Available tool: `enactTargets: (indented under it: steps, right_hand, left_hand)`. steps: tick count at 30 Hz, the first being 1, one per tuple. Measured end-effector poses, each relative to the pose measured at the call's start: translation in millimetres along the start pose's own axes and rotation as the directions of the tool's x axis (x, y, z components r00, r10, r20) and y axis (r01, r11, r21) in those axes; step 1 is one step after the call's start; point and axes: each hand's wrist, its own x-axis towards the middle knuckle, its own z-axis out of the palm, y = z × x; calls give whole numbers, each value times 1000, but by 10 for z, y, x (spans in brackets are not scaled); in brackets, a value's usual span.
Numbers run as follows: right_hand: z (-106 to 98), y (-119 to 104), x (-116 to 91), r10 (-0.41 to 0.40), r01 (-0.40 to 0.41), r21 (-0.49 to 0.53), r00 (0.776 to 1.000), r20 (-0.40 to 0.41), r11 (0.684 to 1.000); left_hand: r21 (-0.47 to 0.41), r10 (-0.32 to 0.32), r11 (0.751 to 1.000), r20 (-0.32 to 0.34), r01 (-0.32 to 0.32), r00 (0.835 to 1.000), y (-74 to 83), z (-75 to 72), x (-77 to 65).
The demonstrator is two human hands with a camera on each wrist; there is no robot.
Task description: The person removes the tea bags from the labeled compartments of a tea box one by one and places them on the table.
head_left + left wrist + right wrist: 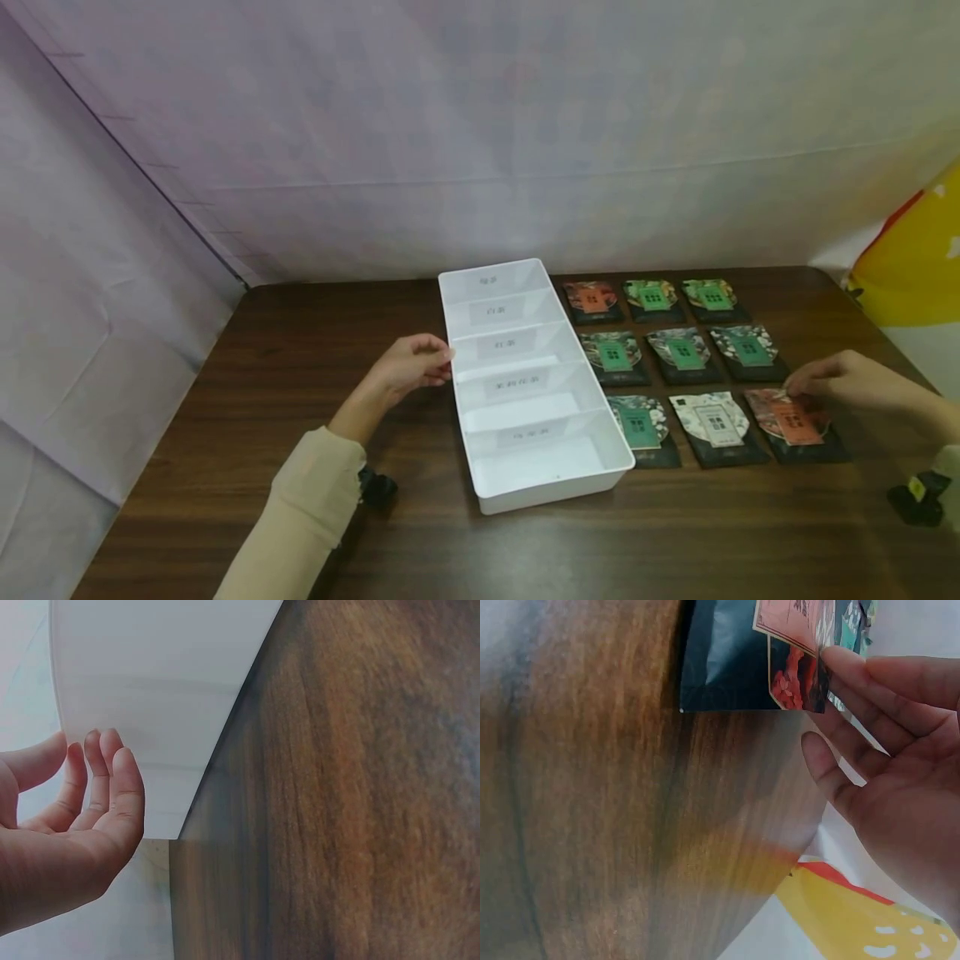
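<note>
A white divided box (555, 492) lies at a slant on the brown table, with printed labels along its dividers. My left hand (414, 364) is at its left rim, thumb and forefinger pinching the edge. In the left wrist view the other fingers of the left hand (97, 802) curl beside the box's outer wall (165, 690). To the right, my right hand (855, 382) pinches the upper edge of a black packet with a red label (797, 421). In the right wrist view the fingertips of the right hand (885, 727) meet that red-labelled packet's edge (727, 667).
Several more packets lie in rows right of the box, among them a white-labelled one (718, 425), green-labelled ones (617, 354) and another red one (592, 300). A pale cloth wall (480, 167) stands behind the table. Yellow material (911, 267) hangs at the far right.
</note>
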Motion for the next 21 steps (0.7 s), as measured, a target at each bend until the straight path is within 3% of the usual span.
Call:
enactTargets:
  steps: [4, 10, 14, 17, 21]
  right_hand:
    - [14, 13, -2, -14, 11, -86, 999, -43, 996]
    - [12, 26, -48, -54, 47, -116, 997, -62, 992]
    - [-16, -10, -62, -30, 19, -150, 997, -72, 989]
    - [-29, -70, -74, 9, -17, -115, 997, -73, 993]
    - [-6, -202, -97, -8, 0, -67, 993, -121, 998]
  left_hand:
    - [4, 0, 1000, -3, 0, 1000, 0, 2, -1]
    - [27, 9, 1000, -16, -8, 1000, 1, 11, -6]
    - [69, 27, 997, -26, -25, 999, 2, 17, -14]
    - [101, 40, 994, -33, -36, 999, 10, 19, -27]
    - [119, 59, 991, -33, -55, 998, 10, 14, -34]
